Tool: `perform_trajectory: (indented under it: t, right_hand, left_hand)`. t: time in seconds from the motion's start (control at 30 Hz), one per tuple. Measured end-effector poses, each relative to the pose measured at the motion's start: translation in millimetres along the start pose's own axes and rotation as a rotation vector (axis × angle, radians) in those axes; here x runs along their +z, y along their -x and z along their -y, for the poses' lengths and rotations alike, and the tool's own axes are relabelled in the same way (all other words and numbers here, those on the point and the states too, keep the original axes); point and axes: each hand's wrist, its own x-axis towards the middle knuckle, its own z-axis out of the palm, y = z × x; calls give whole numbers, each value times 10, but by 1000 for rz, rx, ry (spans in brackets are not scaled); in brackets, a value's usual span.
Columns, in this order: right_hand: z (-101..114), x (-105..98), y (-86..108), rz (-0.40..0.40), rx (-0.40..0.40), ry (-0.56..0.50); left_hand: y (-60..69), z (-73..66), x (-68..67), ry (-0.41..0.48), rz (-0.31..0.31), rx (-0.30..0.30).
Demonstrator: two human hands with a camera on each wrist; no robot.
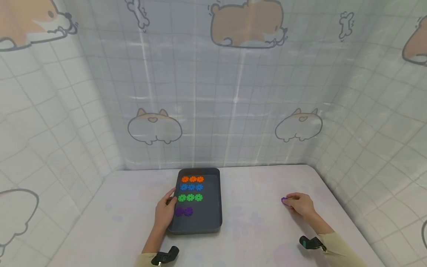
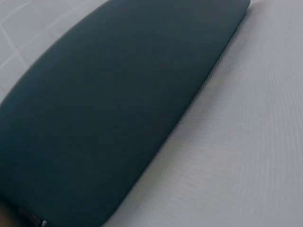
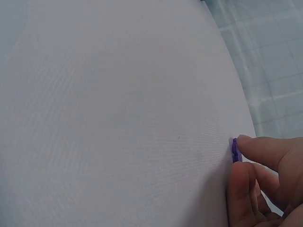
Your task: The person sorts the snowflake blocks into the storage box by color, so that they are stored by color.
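Note:
A dark grey tray [image 1: 211, 204] lies on the table, its side wall [image 2: 109, 104] filling much of the left wrist view. My left hand [image 1: 164, 213] holds the tray's left edge. Inside are rows of three orange [image 1: 192, 179], three blue [image 1: 191, 187] and three green [image 1: 190, 197] notched plastic discs, then two purple discs [image 1: 188, 211] nearest me. Well to the right of the tray, my right hand [image 1: 301, 205] pinches another purple disc [image 3: 235, 150] between thumb and fingers, close to the tabletop. Those fingers cover part of the disc.
The pale table [image 1: 251, 218] has its far edge against a grid-patterned curtain [image 1: 227, 122] printed with cartoon dogs. Similar sheets rise on the left and right sides. A dark wrist strap [image 1: 165, 256] shows on the left arm and another [image 1: 311, 243] on the right.

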Motion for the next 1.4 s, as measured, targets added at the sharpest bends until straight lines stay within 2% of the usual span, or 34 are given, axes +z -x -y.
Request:
perform_trajectory:
  t: [0.3, 0.53, 0.8, 1.0, 1.4]
  right_hand:
    - [51, -4, 20, 2, 2, 65]
    - [136, 24, 72, 20, -16, 43]
    - [264, 243, 143, 96, -54, -32]
    - [388, 445, 214, 138, -47, -84]
    - [643, 807, 456, 317, -35, -65]
  left_hand:
    - [-4, 10, 11, 1, 0, -12]
    - [-1, 13, 10, -4, -3, -13]
    - [6, 0, 5, -7, -6, -9]
    - [9, 4, 15, 1, -12, -12]
    - [0, 33, 29, 1, -25, 11]
